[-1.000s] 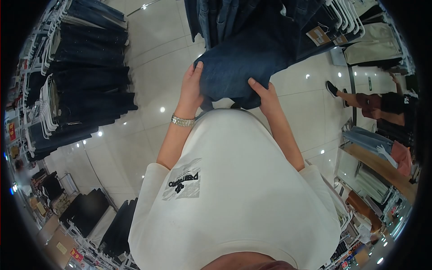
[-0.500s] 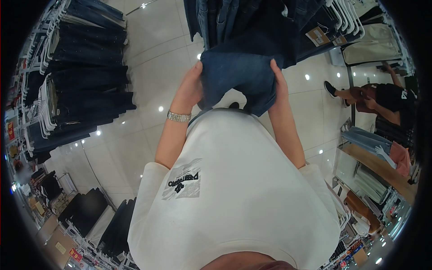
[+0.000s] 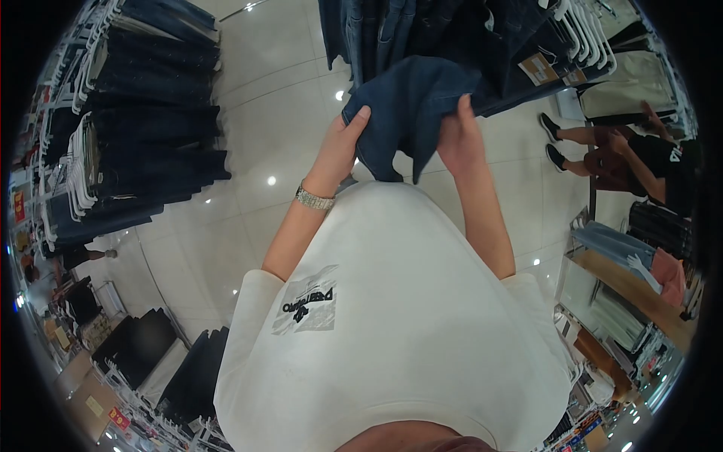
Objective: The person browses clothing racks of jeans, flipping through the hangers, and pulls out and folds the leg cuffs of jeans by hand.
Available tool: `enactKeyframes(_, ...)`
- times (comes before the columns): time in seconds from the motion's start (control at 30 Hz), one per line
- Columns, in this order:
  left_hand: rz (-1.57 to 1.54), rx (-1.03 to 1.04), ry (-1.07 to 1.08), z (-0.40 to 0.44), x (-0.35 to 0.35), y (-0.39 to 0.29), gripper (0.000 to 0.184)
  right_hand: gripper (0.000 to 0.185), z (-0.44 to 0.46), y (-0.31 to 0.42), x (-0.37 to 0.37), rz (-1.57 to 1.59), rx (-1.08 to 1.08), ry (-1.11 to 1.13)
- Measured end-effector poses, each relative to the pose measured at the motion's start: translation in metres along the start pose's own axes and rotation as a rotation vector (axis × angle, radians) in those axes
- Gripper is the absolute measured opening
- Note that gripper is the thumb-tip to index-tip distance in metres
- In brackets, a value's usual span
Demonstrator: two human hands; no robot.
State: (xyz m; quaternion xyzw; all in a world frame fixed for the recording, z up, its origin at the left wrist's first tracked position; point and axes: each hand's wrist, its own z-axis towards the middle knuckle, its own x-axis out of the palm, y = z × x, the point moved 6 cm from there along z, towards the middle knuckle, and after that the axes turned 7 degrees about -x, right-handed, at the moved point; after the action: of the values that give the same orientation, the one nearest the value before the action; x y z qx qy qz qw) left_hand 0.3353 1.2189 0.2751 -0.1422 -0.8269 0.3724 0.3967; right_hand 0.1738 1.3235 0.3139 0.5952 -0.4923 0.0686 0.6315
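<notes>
A pair of dark blue jeans is held up in front of my body, bunched in folds, with its lower edges hanging loose. My left hand, with a silver watch on the wrist, grips the near left edge, thumb on top and fingers partly hidden by the cloth. On the other side my right hand is closed on the right edge, its thumb pointing up and its fingertips hidden behind the denim. Just beyond, more jeans hang on a rack, close against the held pair.
White hangers and a brown tag are at the upper right. Dark jeans hang along a rack at the left. A person in dark clothes stands at the right, near a wooden display table. Tiled floor lies between the racks.
The jeans went from stretched fairly flat between my hands to folded and bunched. My left hand moved right and slightly down. The person at the right shifted their legs.
</notes>
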Motion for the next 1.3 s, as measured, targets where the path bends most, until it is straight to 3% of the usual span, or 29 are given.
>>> enactKeyframes(0.17, -0.042, 0.094, 0.02, 0.005, 0.018, -0.009, 0.037, 0.079, -0.014, -0.033, -0.014, -0.873, -0.077, 0.164)
enactKeyframes(0.27, 0.008, 0.11, 0.006, 0.007, 0.017, -0.013, 0.036, 0.068, -0.015, -0.033, -0.016, -0.773, -0.171, 0.048)
enactKeyframes(0.47, -0.015, 0.128, -0.071, 0.011, 0.005, -0.029, 0.03, 0.046, -0.014, -0.019, -0.069, -0.818, -0.101, -0.325)
enactKeyframes(0.57, -0.082, 0.152, -0.115, 0.015, -0.003, -0.038, 0.028, 0.043, -0.012, -0.007, -0.066, -0.387, -0.171, -0.241)
enactKeyframes(0.93, -0.155, 0.067, -0.183, 0.015, -0.015, -0.045, 0.032, 0.051, -0.017, 0.004, -0.021, -0.043, 0.028, -0.257)
enactKeyframes(1.13, -0.415, -0.132, 0.333, -0.007, -0.003, -0.015, 0.05, 0.047, -0.011, 0.012, -0.013, 0.158, 0.105, -0.24)
enactKeyframes(1.3, 0.043, -0.15, 0.224, -0.008, 0.006, 0.03, 0.05, 0.043, -0.002, 0.011, -0.03, 0.18, 0.086, -0.32)
